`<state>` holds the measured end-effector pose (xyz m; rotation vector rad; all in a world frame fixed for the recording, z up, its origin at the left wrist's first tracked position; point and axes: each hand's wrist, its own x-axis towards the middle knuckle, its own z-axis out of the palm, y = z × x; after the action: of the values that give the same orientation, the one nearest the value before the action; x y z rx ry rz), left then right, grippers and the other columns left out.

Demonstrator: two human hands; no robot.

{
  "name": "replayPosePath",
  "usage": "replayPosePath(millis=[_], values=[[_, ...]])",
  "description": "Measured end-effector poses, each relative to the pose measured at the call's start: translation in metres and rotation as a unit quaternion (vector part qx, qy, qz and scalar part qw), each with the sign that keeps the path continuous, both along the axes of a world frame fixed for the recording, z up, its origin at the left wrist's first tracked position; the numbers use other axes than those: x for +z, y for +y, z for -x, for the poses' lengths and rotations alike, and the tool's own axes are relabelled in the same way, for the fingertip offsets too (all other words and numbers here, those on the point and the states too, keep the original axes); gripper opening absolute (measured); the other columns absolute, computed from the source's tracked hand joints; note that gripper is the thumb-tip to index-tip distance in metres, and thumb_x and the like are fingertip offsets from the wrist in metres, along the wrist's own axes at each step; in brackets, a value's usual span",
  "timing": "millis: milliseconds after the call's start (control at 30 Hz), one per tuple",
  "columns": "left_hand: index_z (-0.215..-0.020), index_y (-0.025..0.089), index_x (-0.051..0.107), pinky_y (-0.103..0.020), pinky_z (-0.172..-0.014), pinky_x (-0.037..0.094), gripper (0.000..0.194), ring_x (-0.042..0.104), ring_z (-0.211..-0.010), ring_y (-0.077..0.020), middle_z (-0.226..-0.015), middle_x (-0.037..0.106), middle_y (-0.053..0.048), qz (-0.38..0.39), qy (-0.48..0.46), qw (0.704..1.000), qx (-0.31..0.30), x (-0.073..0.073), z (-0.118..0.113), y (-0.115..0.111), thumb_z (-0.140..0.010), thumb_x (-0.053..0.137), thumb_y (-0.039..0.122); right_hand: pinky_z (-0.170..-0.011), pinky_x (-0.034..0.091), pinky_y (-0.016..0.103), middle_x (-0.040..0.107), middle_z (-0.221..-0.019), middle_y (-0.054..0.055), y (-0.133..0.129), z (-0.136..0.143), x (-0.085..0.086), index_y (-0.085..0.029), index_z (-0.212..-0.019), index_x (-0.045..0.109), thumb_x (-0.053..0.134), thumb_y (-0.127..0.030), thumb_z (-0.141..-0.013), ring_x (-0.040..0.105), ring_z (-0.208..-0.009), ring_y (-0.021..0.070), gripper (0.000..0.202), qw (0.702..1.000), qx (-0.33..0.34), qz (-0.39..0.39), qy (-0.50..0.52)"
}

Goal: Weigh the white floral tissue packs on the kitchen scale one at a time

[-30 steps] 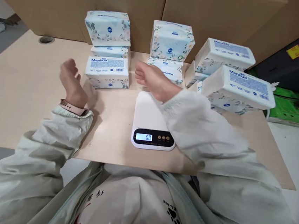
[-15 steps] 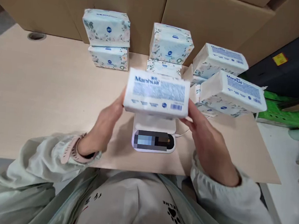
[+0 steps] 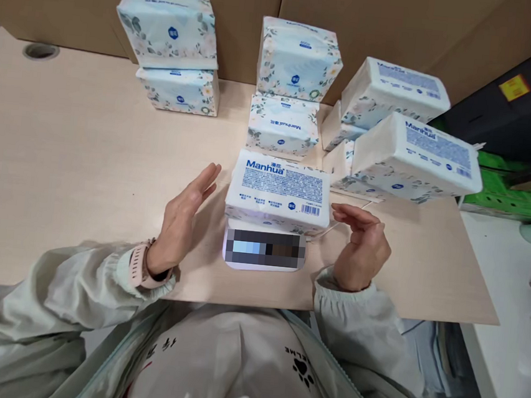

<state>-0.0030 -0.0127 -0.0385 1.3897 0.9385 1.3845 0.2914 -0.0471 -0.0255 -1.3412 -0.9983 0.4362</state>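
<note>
A white tissue pack (image 3: 279, 191) with blue "Manhua" print rests on a small white digital scale (image 3: 264, 262), covering most of its plate. The scale's display is blurred out. To the left of the pack, my left hand (image 3: 183, 219) is held open, fingers stretched out and apart from the pack. My right hand (image 3: 361, 242) is also open at the pack's right side, fingertips close to its edge and fingers partly bent. Neither hand holds anything.
Behind the scale stand stacked floral tissue packs (image 3: 173, 34), more packs in the middle (image 3: 300, 61), and further stacked packs on the right (image 3: 415, 154). Brown cardboard boxes (image 3: 348, 19) line the back of the wooden table (image 3: 84, 175). A cable hole (image 3: 41, 51) is at the back left.
The tissue pack has come down onto the scale. Both my hands have let go of it and moved apart from its sides. The view has shifted slightly.
</note>
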Motion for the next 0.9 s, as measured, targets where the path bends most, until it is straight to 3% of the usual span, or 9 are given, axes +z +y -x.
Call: replayPosePath(millis=[267, 533, 900], values=[[-0.145, 0.031, 0.075, -0.063, -0.136, 0.042, 0.040, 0.055, -0.157, -0.0342, -0.158, 0.066, -0.006, 0.047, -0.011, 0.999, 0.013, 0.006, -0.002, 0.000, -0.113, 0.059, 0.049, -0.091, 0.059, 0.048, 0.083, -0.103, 0.010, -0.006, -0.002, 0.004, -0.025, -0.099, 0.082, 0.041, -0.063, -0.109, 0.076, -0.095, 0.0271, 0.057, 1.000, 0.007, 0.023, -0.011], [-0.138, 0.027, 0.078, -0.062, -0.131, 0.048, 0.041, 0.063, -0.148, -0.0343, -0.151, 0.071, -0.009, 0.048, 0.001, 0.999, 0.021, 0.010, -0.003, 0.002, -0.111, 0.059, 0.052, -0.087, 0.056, 0.043, 0.084, -0.097, 0.009, -0.005, 0.002, 0.011, -0.020, -0.092, 0.083, 0.050, -0.064, -0.106, 0.075, -0.092, 0.0237, 0.057, 1.000, 0.005, 0.010, 0.026], [-0.130, 0.023, 0.080, -0.058, -0.118, 0.058, 0.040, 0.068, -0.139, -0.0346, -0.144, 0.075, -0.012, 0.042, 0.016, 0.998, 0.035, 0.015, -0.004, 0.005, -0.110, 0.061, 0.052, -0.085, 0.057, 0.044, 0.082, -0.095, 0.009, -0.006, -0.001, 0.007, -0.018, -0.092, 0.083, 0.046, -0.063, -0.107, 0.075, -0.087, 0.0239, 0.060, 1.000, 0.024, 0.011, 0.012]])
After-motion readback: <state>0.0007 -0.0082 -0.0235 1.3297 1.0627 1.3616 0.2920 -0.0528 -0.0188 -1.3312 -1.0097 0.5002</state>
